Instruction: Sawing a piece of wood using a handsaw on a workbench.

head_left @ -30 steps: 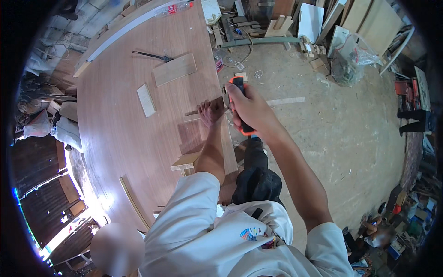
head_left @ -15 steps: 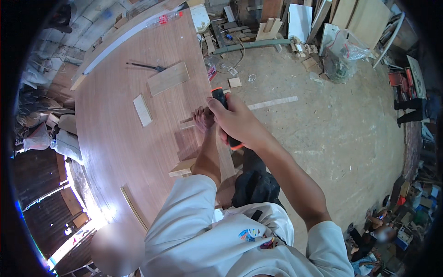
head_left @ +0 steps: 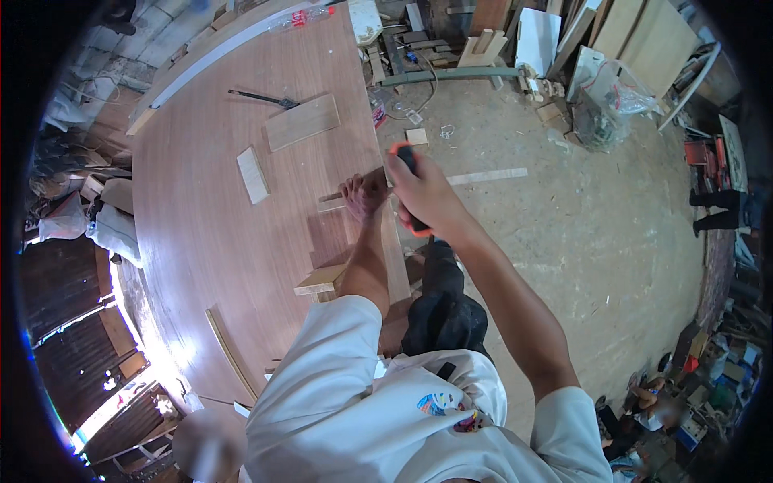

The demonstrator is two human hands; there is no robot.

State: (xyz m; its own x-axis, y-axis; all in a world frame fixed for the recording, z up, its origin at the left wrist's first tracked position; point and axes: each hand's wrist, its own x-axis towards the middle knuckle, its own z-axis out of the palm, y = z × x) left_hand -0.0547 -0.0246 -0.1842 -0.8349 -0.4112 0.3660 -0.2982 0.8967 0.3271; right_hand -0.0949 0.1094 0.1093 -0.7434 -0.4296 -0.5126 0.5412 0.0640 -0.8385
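Observation:
My left hand [head_left: 364, 196] presses down and closes over a narrow wooden strip [head_left: 329, 203] at the table's right edge. Its left end shows past my fingers. Just right of it, beyond the edge, my right hand [head_left: 424, 191] is wrapped round a tool with a black and orange handle [head_left: 407, 158]. The tool's working end is hidden beneath the hand. Nearer me on the table, a small wooden block [head_left: 320, 281] lies beside my left forearm.
On the brown wooden table [head_left: 209, 241] lie a flat board [head_left: 303, 123], a pale wood piece [head_left: 253, 175], a thin black tool [head_left: 263, 99] and a plastic bottle [head_left: 312, 15]. A clear bag [head_left: 605, 109] and leaning boards [head_left: 538, 40] stand on the far floor. People sit at lower right.
My right hand and the tool have moved a little right, opening a small gap from my left hand. My left hand stays on the strip. The whole view has shifted slightly.

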